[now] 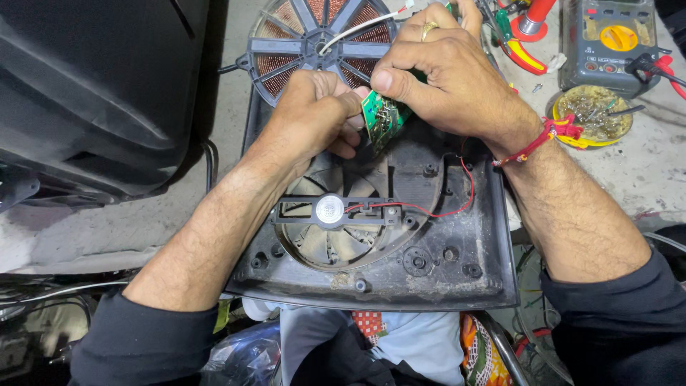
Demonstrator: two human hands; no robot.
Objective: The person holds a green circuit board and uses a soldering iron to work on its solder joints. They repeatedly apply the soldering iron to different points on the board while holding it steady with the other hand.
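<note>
Both hands on the small green circuit board (381, 118), held on edge above the open black housing (457, 275) of a cooker base. Left hand (314, 114) has a narrow pinch grip on the board's near edge; right hand (446, 75) clamps the far side, thumb across the top. Board is off its seat, just above the fan (330, 214), below the copper coil (321, 36).

Step in hand, as I read it: working the board free of the housing or checking its pins, with the wiring attached. Red wire (457, 204) runs from the fan hub up toward the board; can't tell where it ends.

Next move needs a steady hold on the board edges, no pull on the red wire, and one hand freed for a tool. Pliers (518, 50), meter (607, 43) and a yellow dish of bits (593, 118) sit on the desk (643, 171) near the right wrist.
</note>
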